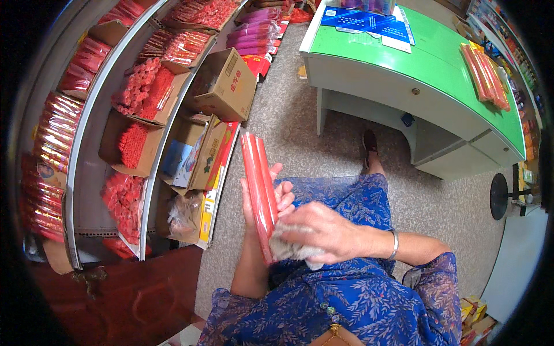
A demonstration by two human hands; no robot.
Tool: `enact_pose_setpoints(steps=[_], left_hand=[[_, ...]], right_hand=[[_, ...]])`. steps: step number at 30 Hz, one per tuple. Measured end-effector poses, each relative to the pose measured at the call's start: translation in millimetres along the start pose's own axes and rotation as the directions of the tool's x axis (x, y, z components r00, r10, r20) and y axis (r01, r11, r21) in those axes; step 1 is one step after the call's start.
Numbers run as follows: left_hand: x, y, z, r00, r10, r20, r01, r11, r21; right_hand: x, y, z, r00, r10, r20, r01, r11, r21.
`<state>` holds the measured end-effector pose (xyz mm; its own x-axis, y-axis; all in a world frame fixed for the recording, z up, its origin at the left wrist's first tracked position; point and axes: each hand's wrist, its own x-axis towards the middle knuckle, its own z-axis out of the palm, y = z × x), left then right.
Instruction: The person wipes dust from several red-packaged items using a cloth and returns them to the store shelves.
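A clear-wrapped pack of long red sticks (259, 186), which look like candles, lies slantwise across my left palm. My left hand (285, 199) supports it from beneath, with the fingers curled up along its right side and the thumb on the left. In my right hand (331, 233) is a bunched greyish-white cloth (294, 244). The cloth touches the lower right side of the pack and partly covers it. My right hand is slightly blurred. Both hands are above my lap, over a blue patterned dress (346, 285).
Shelves (93, 108) at left bear several bundles of red sticks. Cardboard boxes (231, 84) line their lowest level. Ahead stands a desk with a green top (433, 56), carrying another red pack (484, 78) and a blue printed sheet (363, 22). A black round disc (499, 197) is at right.
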<state>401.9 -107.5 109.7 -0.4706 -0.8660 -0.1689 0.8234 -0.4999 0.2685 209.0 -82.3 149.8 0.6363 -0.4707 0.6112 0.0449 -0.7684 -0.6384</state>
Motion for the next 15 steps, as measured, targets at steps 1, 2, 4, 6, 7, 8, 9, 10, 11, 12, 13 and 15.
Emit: enact_pose_setpoints(steps=[1,2,4,6,7,8,9,10,11,12,13,15], left_hand=[[-0.3,-2.8,3.5,0.998,-0.017,-0.058,0.018,1.0,0.014],[-0.6,-6.1,7.1,0.993,-0.033,-0.116,0.036,0.999,0.026],[-2.4,-15.8,18.8,0.995,0.034,-0.089,-0.027,0.996,0.086],[-5.9,-18.1,14.6,0.994,0.11,0.0,-0.109,0.984,0.142],[-7.1,-17.5,11.6,0.992,0.125,0.011,-0.125,0.972,0.197],[-7.9,-17.0,10.2,0.99,0.138,0.022,-0.139,0.958,0.251],[-7.5,-16.2,9.7,0.988,0.149,0.037,-0.153,0.94,0.304],[-10.3,-14.3,9.0,0.993,0.075,0.096,-0.097,0.964,0.247],[-11.3,-15.3,11.5,0.992,0.098,0.074,-0.116,0.944,0.309],[-12.6,-17.4,16.8,0.991,0.121,0.053,-0.132,0.92,0.37],[-16.2,-20.6,22.7,0.988,0.149,0.032,-0.148,0.892,0.428],[-25.2,-29.4,-18.7,0.989,0.147,0.019,-0.148,0.983,0.109]], right_hand=[[-1.2,-5.4,4.9,0.999,0.0,0.048,0.002,0.999,-0.036],[-0.7,-8.2,8.6,0.999,-0.013,0.049,0.015,0.999,-0.052],[2.9,-12.1,14.0,0.998,-0.047,0.047,0.05,0.996,-0.073],[5.0,-14.7,17.8,0.997,-0.072,0.035,0.075,0.994,-0.085],[5.0,-14.9,18.3,0.997,-0.063,0.041,0.067,0.994,-0.089],[5.2,-14.5,18.2,0.997,-0.054,0.047,0.058,0.994,-0.094],[5.7,-13.4,17.0,0.998,-0.044,0.052,0.05,0.994,-0.102],[7.5,-12.2,15.9,0.998,-0.051,0.048,0.057,0.99,-0.128],[10.7,-10.5,14.4,0.997,-0.057,0.043,0.063,0.986,-0.154],[13.7,-8.1,12.1,0.997,-0.062,0.038,0.068,0.981,-0.18],[17.9,-3.8,7.0,0.998,-0.058,0.033,0.065,0.965,-0.256],[32.2,14.7,-4.2,0.991,-0.056,-0.122,0.01,0.939,-0.344]])
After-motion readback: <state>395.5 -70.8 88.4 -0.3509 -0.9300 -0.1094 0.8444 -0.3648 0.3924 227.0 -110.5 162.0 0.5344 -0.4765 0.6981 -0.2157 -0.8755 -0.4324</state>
